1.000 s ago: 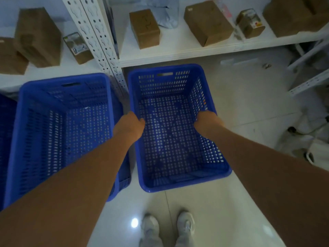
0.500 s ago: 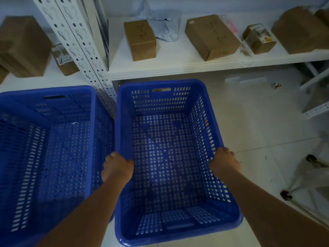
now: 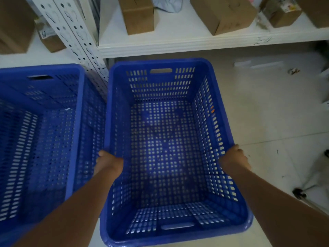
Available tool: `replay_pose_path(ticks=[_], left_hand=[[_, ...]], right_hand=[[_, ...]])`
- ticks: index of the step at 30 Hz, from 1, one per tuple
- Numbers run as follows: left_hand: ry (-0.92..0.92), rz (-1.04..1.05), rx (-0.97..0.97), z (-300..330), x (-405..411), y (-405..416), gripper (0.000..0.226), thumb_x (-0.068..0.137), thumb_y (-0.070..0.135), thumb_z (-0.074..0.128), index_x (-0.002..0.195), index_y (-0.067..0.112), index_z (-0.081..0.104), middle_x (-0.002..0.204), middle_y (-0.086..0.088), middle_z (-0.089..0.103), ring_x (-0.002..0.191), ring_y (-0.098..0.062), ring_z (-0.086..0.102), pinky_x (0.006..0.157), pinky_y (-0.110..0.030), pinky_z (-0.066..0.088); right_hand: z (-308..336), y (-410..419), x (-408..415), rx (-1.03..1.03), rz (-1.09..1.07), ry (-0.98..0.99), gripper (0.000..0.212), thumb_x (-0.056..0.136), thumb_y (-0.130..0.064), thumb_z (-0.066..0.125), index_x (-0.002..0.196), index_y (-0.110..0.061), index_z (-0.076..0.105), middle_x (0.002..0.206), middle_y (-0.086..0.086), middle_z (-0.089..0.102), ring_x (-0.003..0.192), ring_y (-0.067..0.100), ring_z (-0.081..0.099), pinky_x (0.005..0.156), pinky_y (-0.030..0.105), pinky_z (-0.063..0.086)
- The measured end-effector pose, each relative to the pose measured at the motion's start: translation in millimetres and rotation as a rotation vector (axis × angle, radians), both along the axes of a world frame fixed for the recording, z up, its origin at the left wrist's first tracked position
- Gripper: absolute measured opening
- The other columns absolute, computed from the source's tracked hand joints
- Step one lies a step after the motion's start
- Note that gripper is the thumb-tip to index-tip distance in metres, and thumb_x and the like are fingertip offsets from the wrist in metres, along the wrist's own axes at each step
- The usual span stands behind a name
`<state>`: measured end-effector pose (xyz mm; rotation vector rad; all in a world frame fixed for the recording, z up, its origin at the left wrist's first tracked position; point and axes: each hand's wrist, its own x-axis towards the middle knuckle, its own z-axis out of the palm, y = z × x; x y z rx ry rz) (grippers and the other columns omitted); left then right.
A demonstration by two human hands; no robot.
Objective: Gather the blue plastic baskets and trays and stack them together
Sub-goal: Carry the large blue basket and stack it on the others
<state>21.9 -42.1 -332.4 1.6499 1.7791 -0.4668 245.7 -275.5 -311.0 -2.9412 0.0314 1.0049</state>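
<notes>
A: Where is the basket being handled?

B: The blue basket (image 3: pixel 167 148) fills the middle of the view, long side running from near to far. It is empty, with perforated walls and floor, and a slot handle in both the near wall and the far wall. Whether it rests on the floor or is lifted off it, I cannot tell.

A: And the hands?

B: The left hand (image 3: pixel 108 162) is clenched over the rim of the basket's left long wall, about halfway along. The right hand (image 3: pixel 234 158) is clenched over the rim of the right long wall, directly opposite. Both bare forearms come in from the near edge.

A: Anything else blue?

B: A second blue basket (image 3: pixel 41 139) stands just to the left, its right wall close beside the held one. Whether the two touch, I cannot tell. It is the same perforated kind and partly cut off by the left edge of the view.

A: What lies around them?

B: Beyond the gap between the two baskets rises a white slotted shelf upright (image 3: pixel 78 43). A white shelf (image 3: pixel 178 43) runs across the far side. On it stand a cardboard box (image 3: pixel 138 14) at the left, a larger cardboard box (image 3: pixel 222 13) right of it, and a small wrapped box (image 3: pixel 283 13) further right. A crumpled pale bag (image 3: pixel 168 4) lies between the first two. On the far left sit more brown boxes (image 3: pixel 16 25). The pale tiled floor (image 3: pixel 267 113) spreads to the right.
</notes>
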Motion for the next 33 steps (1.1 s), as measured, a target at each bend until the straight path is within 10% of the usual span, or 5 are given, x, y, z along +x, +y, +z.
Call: replay_pose_path(ticks=[7, 13, 20, 33], left_hand=[[0.027, 0.039, 0.038, -6, -9, 10, 0.052, 0.099, 0.023, 0.042, 0.14, -0.007, 0.032, 0.131, -0.028, 0.052, 0.114, -0.042, 0.054, 0.087, -0.045, 0.046], [-0.045, 0.096, 0.121, 12, -32, 3, 0.041, 0.097, 0.036, 0.047, 0.104, -0.003, 0.057, 0.058, -0.01, 0.048, 0.048, -0.021, 0.041, 0.043, -0.028, 0.032], [-0.311, 0.184, 0.33, 55, -47, -3, 0.041, 0.087, 0.024, 0.062, 0.055, 0.011, 0.041, 0.053, -0.009, 0.047, 0.05, -0.026, 0.046, 0.046, -0.028, 0.039], [-0.511, 0.215, 0.412, 197, -47, 6, 0.052, 0.083, 0.032, 0.067, 0.048, 0.013, 0.035, 0.046, -0.003, 0.04, 0.043, -0.019, 0.039, 0.043, -0.024, 0.03]], right_hand=[[-19, -8, 18, 0.035, -0.183, 0.003, 0.047, 0.09, -0.006, 0.051, 0.133, 0.006, 0.037, 0.134, 0.027, 0.045, 0.122, 0.042, 0.046, 0.099, 0.048, 0.043], [-12, -26, 13, 0.131, -0.294, 0.062, 0.03, 0.089, -0.006, 0.051, 0.114, 0.011, 0.055, 0.097, 0.022, 0.057, 0.08, 0.034, 0.055, 0.065, 0.034, 0.042], [31, -29, 16, 0.414, -0.497, -0.02, 0.016, 0.081, -0.012, 0.065, 0.072, -0.004, 0.054, 0.068, 0.009, 0.055, 0.062, 0.025, 0.057, 0.076, 0.037, 0.052], [169, -53, -12, 0.428, -0.285, -0.28, 0.024, 0.086, -0.026, 0.062, 0.085, -0.003, 0.056, 0.06, 0.007, 0.048, 0.056, 0.026, 0.048, 0.058, 0.033, 0.039]])
